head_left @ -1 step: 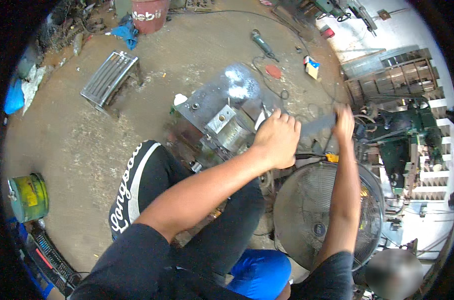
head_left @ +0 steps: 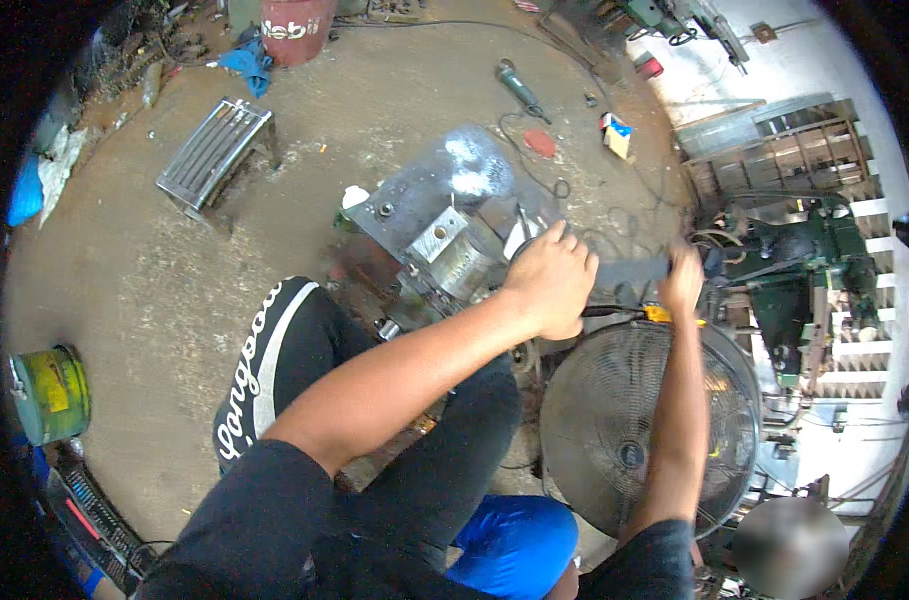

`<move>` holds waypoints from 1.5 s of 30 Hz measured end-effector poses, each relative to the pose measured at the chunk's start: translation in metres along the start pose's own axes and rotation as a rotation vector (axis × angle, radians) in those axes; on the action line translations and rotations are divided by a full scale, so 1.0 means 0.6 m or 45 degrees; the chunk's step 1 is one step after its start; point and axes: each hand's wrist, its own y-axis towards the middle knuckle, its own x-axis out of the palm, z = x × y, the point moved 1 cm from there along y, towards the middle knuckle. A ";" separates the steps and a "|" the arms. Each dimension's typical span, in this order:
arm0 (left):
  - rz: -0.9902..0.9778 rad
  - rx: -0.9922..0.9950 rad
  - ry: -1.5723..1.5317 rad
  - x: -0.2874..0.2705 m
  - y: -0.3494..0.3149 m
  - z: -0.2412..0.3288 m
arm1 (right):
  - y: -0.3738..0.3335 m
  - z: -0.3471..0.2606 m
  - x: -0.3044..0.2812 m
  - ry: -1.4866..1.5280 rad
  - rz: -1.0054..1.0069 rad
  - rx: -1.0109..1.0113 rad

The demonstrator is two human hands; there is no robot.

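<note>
A long flat dark grey metal file, blurred by motion, spans the gap between my hands. Its left end is under my left hand, whose fingers curl over it. At the other end, my right hand is wrapped round it, somewhat blurred. Just left of my left hand, a bench vise with a light metal block at its top stands on a metal plate. My left hand hides whatever lies beneath it.
A large round fan stands under my right forearm. Ahead on the floor lie an angle grinder with its cable and a red disc. A metal stool is at left, a green machine at right. Beside me shows a blue-clad knee.
My right hand has come slightly nearer to me, and the file now lies more level across the view. My left hand keeps its hold. The whole view has shifted a little.
</note>
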 end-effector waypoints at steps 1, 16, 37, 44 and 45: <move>-0.024 0.118 -0.025 -0.003 -0.009 0.004 | -0.100 0.018 -0.010 0.050 -0.189 0.352; -0.387 -0.848 -2.440 0.126 -0.426 0.152 | -0.492 -0.427 -0.380 0.423 -0.502 1.027; -0.413 -0.980 -3.196 0.120 -0.249 0.299 | -0.518 -0.426 -0.377 0.668 -0.474 1.117; -0.528 -1.016 -3.170 0.109 -0.265 0.291 | -0.517 -0.463 -0.393 0.568 -0.475 1.211; -0.548 -1.020 -3.162 0.109 -0.265 0.291 | -0.516 -0.464 -0.394 0.509 -0.431 1.189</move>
